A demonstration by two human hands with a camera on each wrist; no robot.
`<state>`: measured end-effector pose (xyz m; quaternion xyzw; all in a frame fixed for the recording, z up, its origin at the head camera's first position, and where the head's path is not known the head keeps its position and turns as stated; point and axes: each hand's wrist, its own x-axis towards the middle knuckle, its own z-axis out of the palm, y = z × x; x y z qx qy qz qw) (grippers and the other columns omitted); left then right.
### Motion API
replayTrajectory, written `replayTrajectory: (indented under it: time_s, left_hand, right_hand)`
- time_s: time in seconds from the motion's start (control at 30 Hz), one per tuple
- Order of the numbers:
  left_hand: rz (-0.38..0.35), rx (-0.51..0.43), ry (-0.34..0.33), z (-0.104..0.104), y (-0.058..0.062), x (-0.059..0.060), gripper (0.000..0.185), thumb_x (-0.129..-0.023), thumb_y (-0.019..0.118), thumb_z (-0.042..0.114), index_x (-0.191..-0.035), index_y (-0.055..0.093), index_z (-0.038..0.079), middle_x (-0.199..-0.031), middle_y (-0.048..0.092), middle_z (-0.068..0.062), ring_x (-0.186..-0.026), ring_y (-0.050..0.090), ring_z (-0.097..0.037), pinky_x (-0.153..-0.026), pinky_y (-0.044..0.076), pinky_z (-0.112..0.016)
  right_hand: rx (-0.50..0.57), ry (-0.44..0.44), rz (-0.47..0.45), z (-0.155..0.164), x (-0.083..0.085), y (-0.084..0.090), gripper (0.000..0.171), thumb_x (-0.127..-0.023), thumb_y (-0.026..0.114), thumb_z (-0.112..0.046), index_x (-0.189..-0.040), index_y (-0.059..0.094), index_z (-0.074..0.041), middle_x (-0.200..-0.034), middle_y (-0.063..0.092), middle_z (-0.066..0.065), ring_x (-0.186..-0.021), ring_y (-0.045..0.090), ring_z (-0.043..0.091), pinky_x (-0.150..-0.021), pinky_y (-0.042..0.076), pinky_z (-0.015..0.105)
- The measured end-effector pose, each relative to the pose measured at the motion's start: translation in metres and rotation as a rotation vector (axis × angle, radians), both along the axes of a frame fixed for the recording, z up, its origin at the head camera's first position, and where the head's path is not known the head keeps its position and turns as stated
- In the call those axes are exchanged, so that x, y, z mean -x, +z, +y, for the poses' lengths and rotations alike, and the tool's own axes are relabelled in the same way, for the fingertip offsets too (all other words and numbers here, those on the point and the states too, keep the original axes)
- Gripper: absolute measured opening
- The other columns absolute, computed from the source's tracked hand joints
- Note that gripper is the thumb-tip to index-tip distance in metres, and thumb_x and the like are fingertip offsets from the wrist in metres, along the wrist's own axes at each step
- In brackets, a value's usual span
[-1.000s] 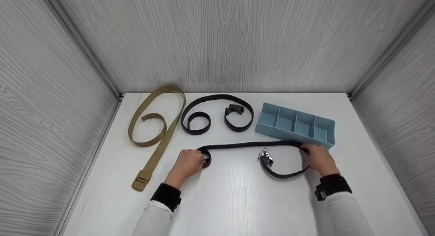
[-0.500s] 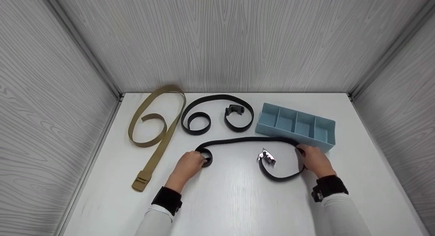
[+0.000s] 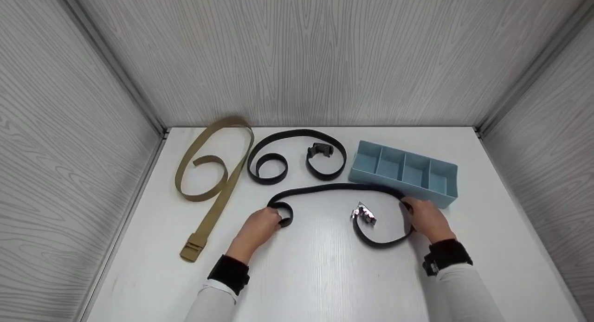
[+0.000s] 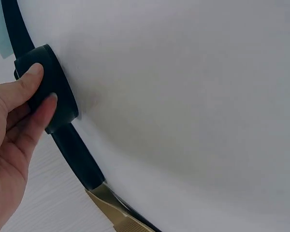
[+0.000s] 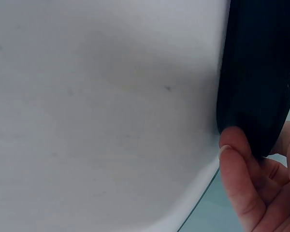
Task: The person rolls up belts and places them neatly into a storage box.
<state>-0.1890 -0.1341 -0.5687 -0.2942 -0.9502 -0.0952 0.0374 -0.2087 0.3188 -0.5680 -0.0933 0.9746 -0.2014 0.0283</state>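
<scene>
Hands (image 3: 260, 225) (image 3: 424, 217) pinch black belt (image 3: 334, 188) in tight grip beside bare-compartmented blue organizer (image 3: 403, 186).

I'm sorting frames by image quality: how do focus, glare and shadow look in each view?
Head view: sharp and evenly lit, only soft shadows by the hands; the metal buckle glints. Left wrist view: the left hand and the black belt are fairly sharp, the table washed out with a soft shadow. Right wrist view: too close, so the belt and the right hand look blurred.
</scene>
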Motion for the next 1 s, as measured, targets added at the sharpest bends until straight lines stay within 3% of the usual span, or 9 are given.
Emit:
replayTrajectory:
  time_s: [0.17, 0.33, 0.53, 0.67, 0.8, 0.87, 1.0]
  left_hand:
    - [0.145, 0.057, -0.034, 0.004, -0.006, -0.002, 0.01, -0.079, 0.079, 0.016, -0.08, 0.075, 0.007, -0.078, 0.068, -0.005, -0.074, 0.066, -0.024, -0.067, 0.049, -0.037]
    - [0.192, 0.063, -0.042, 0.01, -0.011, -0.004, 0.011, -0.078, 0.08, 0.02, -0.08, 0.076, 0.009, -0.076, 0.068, -0.004, -0.072, 0.066, -0.021, -0.062, 0.048, -0.036]
    - [0.199, 0.057, -0.015, 0.019, -0.011, -0.009, 0.01, -0.079, 0.079, 0.02, -0.077, 0.076, 0.011, -0.071, 0.066, -0.003, -0.067, 0.065, -0.021, -0.058, 0.049, -0.037]
    - [0.19, 0.064, 0.025, 0.025, -0.011, -0.013, 0.01, -0.078, 0.078, 0.019, -0.075, 0.074, 0.01, -0.069, 0.064, -0.003, -0.065, 0.065, -0.022, -0.055, 0.049, -0.037]
    - [0.151, 0.063, 0.075, 0.032, -0.009, -0.017, 0.011, -0.08, 0.077, 0.018, -0.074, 0.074, 0.009, -0.07, 0.064, -0.005, -0.066, 0.065, -0.024, -0.054, 0.05, -0.038]
    - [0.128, 0.059, 0.098, 0.035, -0.007, -0.019, 0.012, -0.08, 0.077, 0.019, -0.075, 0.074, 0.008, -0.071, 0.064, -0.005, -0.067, 0.066, -0.024, -0.055, 0.051, -0.039]
    - [0.117, 0.049, 0.127, 0.038, -0.005, -0.022, 0.013, -0.079, 0.078, 0.018, -0.074, 0.073, 0.008, -0.07, 0.064, -0.005, -0.067, 0.066, -0.024, -0.055, 0.051, -0.039]
  right_hand:
    - [-0.002, 0.019, -0.03, -0.006, 0.0, -0.001, 0.028, -0.098, 0.053, -0.004, -0.125, 0.063, -0.002, -0.111, 0.067, 0.021, -0.085, 0.062, 0.027, -0.077, 0.05, 0.049]
    - [-0.01, 0.066, -0.067, -0.014, 0.0, 0.003, 0.033, -0.098, 0.053, -0.003, -0.13, 0.059, -0.003, -0.116, 0.065, 0.023, -0.091, 0.063, 0.029, -0.08, 0.05, 0.048]
    - [-0.012, 0.09, -0.023, -0.032, -0.004, 0.017, 0.041, -0.097, 0.057, -0.007, -0.137, 0.052, 0.0, -0.113, 0.06, 0.027, -0.091, 0.061, 0.035, -0.075, 0.049, 0.049]
    - [0.014, 0.097, 0.112, -0.056, -0.008, 0.024, 0.042, -0.094, 0.063, -0.007, -0.133, 0.053, 0.003, -0.113, 0.055, 0.024, -0.1, 0.058, 0.038, -0.082, 0.049, 0.05]
    - [0.054, 0.196, 0.235, -0.094, -0.015, 0.024, 0.033, -0.09, 0.065, -0.002, -0.123, 0.061, 0.003, -0.103, 0.056, 0.016, -0.095, 0.057, 0.031, -0.083, 0.049, 0.044]
    - [0.068, 0.251, 0.214, -0.117, -0.021, 0.023, 0.029, -0.09, 0.064, -0.002, -0.119, 0.064, 0.0, -0.1, 0.057, 0.012, -0.091, 0.058, 0.027, -0.08, 0.05, 0.041]
    - [0.093, 0.368, 0.087, -0.158, -0.03, 0.018, 0.03, -0.092, 0.064, -0.006, -0.122, 0.063, -0.002, -0.101, 0.062, 0.011, -0.09, 0.063, 0.025, -0.079, 0.052, 0.039]
